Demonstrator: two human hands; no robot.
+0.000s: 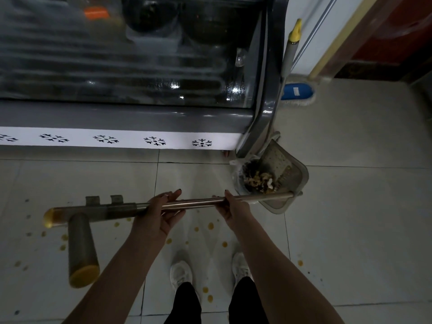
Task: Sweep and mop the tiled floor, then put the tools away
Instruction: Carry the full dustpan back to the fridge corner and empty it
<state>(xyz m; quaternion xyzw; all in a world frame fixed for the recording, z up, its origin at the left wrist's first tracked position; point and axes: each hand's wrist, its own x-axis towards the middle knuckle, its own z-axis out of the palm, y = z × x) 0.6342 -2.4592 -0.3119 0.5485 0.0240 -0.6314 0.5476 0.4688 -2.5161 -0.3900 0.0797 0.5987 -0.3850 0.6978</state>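
Progress: litter (259, 181) sits in the dustpan (292, 174), so sweeping looks largely done. Yellow drops (210, 226) dot the tiled floor (350, 206) and the mop (296, 91) leans by the freezer (264, 90), so mopping and stowing remain (my estimate). The dustpan is held out front near the freezer corner, its handle (194, 203) nearly level, long axis left–right, yellow-capped end left, pan right; the left hand (161, 212) cups the handle with fingers loosely curled round it, the right hand (231, 204) wraps it nearer the pan.
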